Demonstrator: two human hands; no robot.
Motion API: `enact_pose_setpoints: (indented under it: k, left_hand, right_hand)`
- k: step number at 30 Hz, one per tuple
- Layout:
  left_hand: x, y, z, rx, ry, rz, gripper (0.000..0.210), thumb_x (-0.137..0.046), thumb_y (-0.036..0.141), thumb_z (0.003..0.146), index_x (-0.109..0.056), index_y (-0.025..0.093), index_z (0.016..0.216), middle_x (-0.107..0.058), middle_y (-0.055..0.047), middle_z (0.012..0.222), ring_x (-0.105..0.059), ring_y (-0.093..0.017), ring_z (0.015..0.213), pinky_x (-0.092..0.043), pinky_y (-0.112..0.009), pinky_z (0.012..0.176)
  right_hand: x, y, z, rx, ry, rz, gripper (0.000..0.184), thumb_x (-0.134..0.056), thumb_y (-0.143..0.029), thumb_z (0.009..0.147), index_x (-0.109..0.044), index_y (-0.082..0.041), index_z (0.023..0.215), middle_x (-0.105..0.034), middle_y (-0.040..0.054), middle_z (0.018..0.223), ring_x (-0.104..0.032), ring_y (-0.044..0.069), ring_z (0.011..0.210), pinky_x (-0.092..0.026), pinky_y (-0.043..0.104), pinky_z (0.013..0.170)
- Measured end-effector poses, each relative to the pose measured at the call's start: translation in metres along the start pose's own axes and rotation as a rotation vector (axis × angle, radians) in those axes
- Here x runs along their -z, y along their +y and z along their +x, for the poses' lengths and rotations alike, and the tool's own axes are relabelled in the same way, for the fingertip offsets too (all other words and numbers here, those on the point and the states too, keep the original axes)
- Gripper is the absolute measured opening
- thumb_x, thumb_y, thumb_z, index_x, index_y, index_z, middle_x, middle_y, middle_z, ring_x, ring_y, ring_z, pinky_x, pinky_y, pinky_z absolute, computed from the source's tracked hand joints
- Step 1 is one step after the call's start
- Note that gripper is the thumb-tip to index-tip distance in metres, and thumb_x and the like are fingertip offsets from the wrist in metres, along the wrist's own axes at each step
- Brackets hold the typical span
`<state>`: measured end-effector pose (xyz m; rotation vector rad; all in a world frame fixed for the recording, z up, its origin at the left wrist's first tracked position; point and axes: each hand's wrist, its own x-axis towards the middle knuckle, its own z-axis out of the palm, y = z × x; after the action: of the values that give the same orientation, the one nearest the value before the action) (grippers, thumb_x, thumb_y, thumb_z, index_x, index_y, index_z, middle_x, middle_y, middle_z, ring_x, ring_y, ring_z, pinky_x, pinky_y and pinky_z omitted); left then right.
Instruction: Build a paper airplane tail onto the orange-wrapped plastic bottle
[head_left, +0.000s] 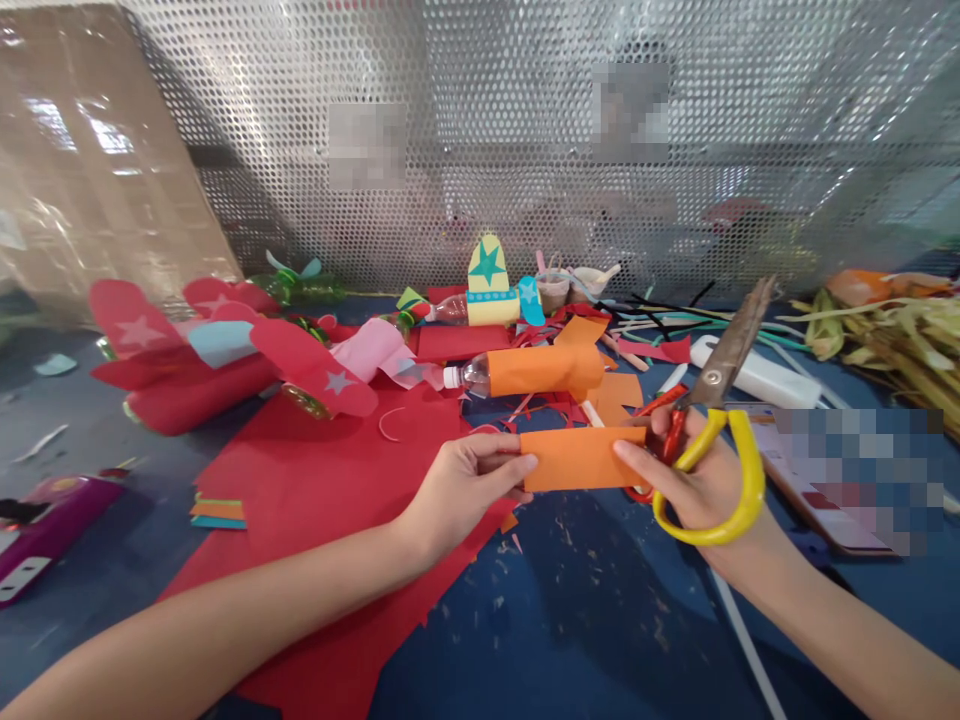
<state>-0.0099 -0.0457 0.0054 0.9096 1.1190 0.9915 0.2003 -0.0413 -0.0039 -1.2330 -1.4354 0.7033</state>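
A metal screen full of small holes [495, 200] stands behind my blue table [585, 640]. My left hand [454, 495] pinches one end of an orange paper piece [581, 458] between thumb and fingers; my right hand [709, 490] grips the other end and also holds the yellow-handled scissors [714, 382], blades pointing away. The paper is in front of an orange-wrapped bottle [536, 371], beside red sheets [337, 470].

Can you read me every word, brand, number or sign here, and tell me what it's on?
No text can be read anywhere.
Device screen: partly pixelated, the rest too blurred to read.
Orange paper: no print visible.
Yellow fin, red wing: stars, no lettering.
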Motion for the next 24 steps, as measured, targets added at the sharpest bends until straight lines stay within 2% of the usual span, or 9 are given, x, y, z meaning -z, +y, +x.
enact_pose_setpoints:
  k: [4, 7, 12, 14, 19, 24]
  left_hand:
    - [0.001, -0.001, 0.001, -0.042, -0.054, 0.015, 0.020, -0.080, 0.024, 0.062, -0.070, 0.015, 0.077, -0.069, 0.003, 0.063, -0.061, -0.007, 0.049, -0.052, -0.018, 0.054]
    - [0.002, 0.002, 0.002, -0.031, -0.139, 0.052, 0.024, -0.078, 0.029, 0.064, -0.070, 0.015, 0.082, -0.069, 0.002, 0.064, -0.062, -0.009, 0.052, -0.049, -0.019, 0.054]
    - [0.006, 0.008, 0.006, 0.027, -0.385, 0.288, 0.029, -0.071, 0.037, 0.071, -0.072, 0.014, 0.089, -0.072, -0.003, 0.076, -0.066, -0.016, 0.072, -0.049, -0.023, 0.066]
    - [0.009, 0.008, 0.007, 0.025, -0.437, 0.386, 0.028, -0.068, 0.038, 0.074, -0.073, 0.014, 0.087, -0.073, -0.002, 0.080, -0.065, -0.018, 0.076, -0.049, -0.025, 0.068]
    - [0.012, 0.005, 0.011, 0.013, -0.432, 0.458, 0.026, -0.062, 0.037, 0.079, -0.074, 0.014, 0.082, -0.074, -0.003, 0.080, -0.065, -0.019, 0.075, -0.048, -0.025, 0.067]
    - [0.013, 0.007, 0.013, -0.025, -0.410, 0.360, 0.026, -0.063, 0.038, 0.079, -0.075, 0.015, 0.083, -0.074, -0.004, 0.081, -0.066, -0.020, 0.080, -0.049, -0.027, 0.075]
  right_hand:
    - [-0.001, -0.005, 0.001, 0.038, 0.014, -0.018, 0.028, -0.068, -0.032, 0.068, -0.041, -0.024, 0.069, -0.047, -0.0046, 0.063, -0.057, 0.015, 0.057, -0.049, 0.029, 0.054]
    - [-0.003, -0.005, 0.000, 0.037, 0.013, -0.055, 0.026, -0.066, -0.032, 0.068, -0.042, -0.024, 0.072, -0.046, -0.0054, 0.063, -0.056, 0.015, 0.059, -0.047, 0.029, 0.054]
    - [-0.008, -0.003, -0.007, -0.016, -0.128, 0.017, 0.025, -0.064, -0.030, 0.070, -0.039, -0.024, 0.072, -0.056, -0.0014, 0.073, -0.061, 0.016, 0.070, -0.049, 0.030, 0.063]
    - [-0.009, -0.004, -0.010, -0.011, -0.166, 0.015, 0.025, -0.063, -0.028, 0.070, -0.039, -0.025, 0.072, -0.056, -0.0014, 0.074, -0.061, 0.016, 0.073, -0.049, 0.031, 0.067]
    - [-0.010, -0.007, -0.010, -0.026, -0.189, -0.006, 0.025, -0.061, -0.031, 0.073, -0.038, -0.025, 0.069, -0.045, -0.0053, 0.065, -0.054, 0.013, 0.061, -0.046, 0.029, 0.060]
    - [-0.009, -0.006, -0.005, -0.100, -0.236, 0.087, 0.025, -0.062, -0.032, 0.071, -0.038, -0.024, 0.071, -0.047, -0.0053, 0.066, -0.050, 0.011, 0.056, -0.043, 0.028, 0.056]
